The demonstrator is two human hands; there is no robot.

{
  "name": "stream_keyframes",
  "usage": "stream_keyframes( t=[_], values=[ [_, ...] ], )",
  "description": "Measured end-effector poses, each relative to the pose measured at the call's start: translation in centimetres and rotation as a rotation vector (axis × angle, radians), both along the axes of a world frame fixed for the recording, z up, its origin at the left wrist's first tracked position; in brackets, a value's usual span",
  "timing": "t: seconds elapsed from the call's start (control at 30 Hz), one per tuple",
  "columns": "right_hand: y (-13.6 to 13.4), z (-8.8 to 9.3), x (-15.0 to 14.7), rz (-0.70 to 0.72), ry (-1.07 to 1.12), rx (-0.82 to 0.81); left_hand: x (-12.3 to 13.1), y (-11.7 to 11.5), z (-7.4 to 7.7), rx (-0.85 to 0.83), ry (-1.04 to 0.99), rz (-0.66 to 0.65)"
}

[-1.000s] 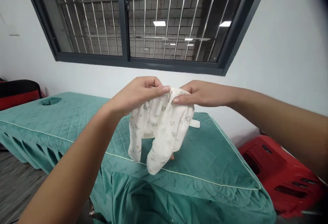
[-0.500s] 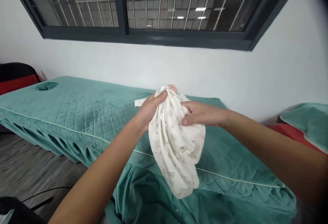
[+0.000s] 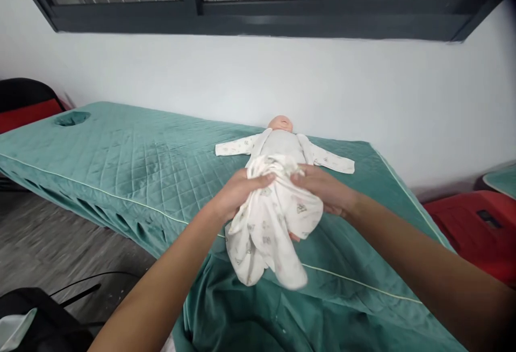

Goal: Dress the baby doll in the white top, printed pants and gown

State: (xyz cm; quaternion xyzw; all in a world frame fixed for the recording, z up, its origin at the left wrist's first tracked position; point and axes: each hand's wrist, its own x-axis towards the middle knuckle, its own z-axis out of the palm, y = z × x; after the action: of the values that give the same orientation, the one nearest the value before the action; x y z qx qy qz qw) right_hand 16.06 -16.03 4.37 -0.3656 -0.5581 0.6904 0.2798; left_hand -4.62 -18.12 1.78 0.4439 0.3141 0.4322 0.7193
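Between my hands hangs a pair of white printed baby pants point(image 3: 266, 223), bunched at the top, with leg-like ends dangling over the bed's front edge. My left hand point(image 3: 244, 188) pinches its left side, thumb on top. My right hand point(image 3: 318, 185) grips the right side in the same way; both sets of fingers are mostly hidden by the cloth. Just beyond lies a baby doll point(image 3: 281, 122) on its back, its head toward the wall. Its white printed top point(image 3: 282, 145) has both sleeves spread out. The pants hide the doll's lower body. A small skin-coloured patch shows under the cloth; I cannot tell what it is.
The doll lies on a green quilted bed point(image 3: 161, 148) with a face hole point(image 3: 72, 119) at its left end. A white wall point(image 3: 161, 72) and a barred window stand behind. A red chair point(image 3: 475, 228) is at the right, another red and black chair point(image 3: 30, 107) at far left.
My hands have lowered the pants and drawn level on either side of the cloth. The view has tilted down, and the doll's head, top and sleeves now show.
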Motion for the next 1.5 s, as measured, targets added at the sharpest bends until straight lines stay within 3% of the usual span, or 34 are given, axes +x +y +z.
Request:
stream_keyframes(
  t=[0.1,0.17,0.3,0.37,0.47,0.57,0.67,0.8,0.87,0.93,1.07,1.2,1.4,1.5],
  values=[
    [-0.9,-0.3,-0.4,0.204,-0.127,-0.045,0.4,0.3,-0.5,-0.047,-0.104,0.052],
    [-1.6,-0.7,-1.0,0.207,-0.162,-0.025,0.7,-0.2,-0.7,-0.071,-0.145,0.031],
    [-3.0,-1.5,-1.6,-0.098,0.038,0.011,0.5,-2.3,-0.8,-0.104,-0.142,-0.054],
    [-3.6,-1.8,-1.4,-0.237,0.156,0.002,0.2,-3.4,-0.8,-0.094,-0.013,-0.201],
    [-4.6,-2.2,-0.7,-0.303,0.203,-0.041,-0.1,-4.3,-0.9,-0.053,0.14,-0.385],
    [-5.8,-2.8,-0.1,-0.286,0.217,-0.064,-0.2,-4.0,-1.6,-0.065,0.03,-0.273],
    [-7.1,-3.3,0.1,-0.163,0.143,-0.093,0.1,-3.4,-2.5,-0.102,-0.184,-0.111],
    [-8.0,-3.8,-0.4,0.035,0.042,-0.15,1.0,-3.2,-3.3,-0.178,-0.315,-0.126],
    [-7.7,-3.9,-0.9,0.003,0.048,-0.133,1.4,-3.4,-3.6,-0.226,-0.339,-0.134],
    [-7.1,-4.1,-1.2,-0.121,0.109,-0.092,1.5,-3.8,-3.8,-0.271,-0.331,-0.117],
    [-6.0,-4.3,-0.9,-0.312,0.254,-0.059,1.0,-4.6,-4.0,-0.27,-0.176,-0.151],
    [-6.1,-4.7,-0.2,-0.313,0.29,-0.085,0.4,-4.9,-3.7,-0.207,-0.043,-0.3],
    [-7.8,-5.8,-0.5,-0.355,0.274,-0.12,2.2,-4.2,-4.1,-0.197,-0.364,-0.12],
    [-8.8,-6.5,-0.4,-0.33,0.235,-0.06,3.2,-4.0,-4.1,-0.235,-0.35,-0.099]
  ],
)
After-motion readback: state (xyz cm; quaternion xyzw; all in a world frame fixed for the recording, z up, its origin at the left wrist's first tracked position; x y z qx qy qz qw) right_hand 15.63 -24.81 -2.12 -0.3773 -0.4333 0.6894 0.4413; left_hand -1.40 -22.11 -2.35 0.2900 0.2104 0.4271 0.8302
